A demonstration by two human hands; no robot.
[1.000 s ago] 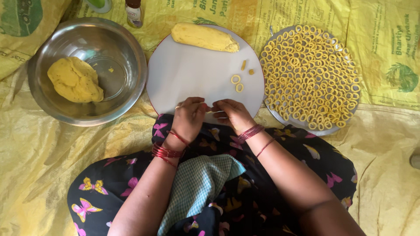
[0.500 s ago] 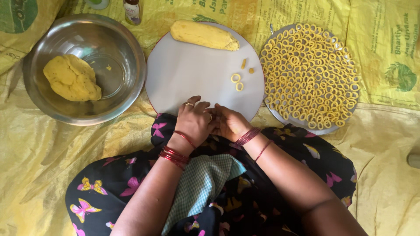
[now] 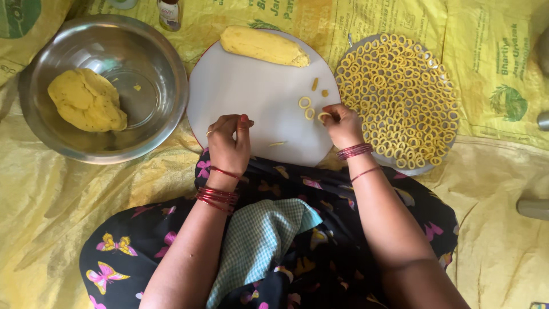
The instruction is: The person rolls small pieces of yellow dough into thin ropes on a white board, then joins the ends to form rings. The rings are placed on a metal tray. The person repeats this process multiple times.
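Right hand point(image 3: 343, 123), fingertips pinched narrowly on a small dough ring point(image 3: 324, 116) at the right edge of the round white board point(image 3: 251, 91). Half a second earlier both hands met at the board's near edge; they have since parted, indicating a newly closed ring. Left hand point(image 3: 229, 143), fingers curled, contents indeterminate. Just left of the pinch: two finished rings point(image 3: 306, 107). Right: tray of rings point(image 3: 400, 103). Beyond: dough log point(image 3: 263, 46). Far left: steel bowl point(image 3: 166, 114) with dough lump point(image 3: 87, 100).
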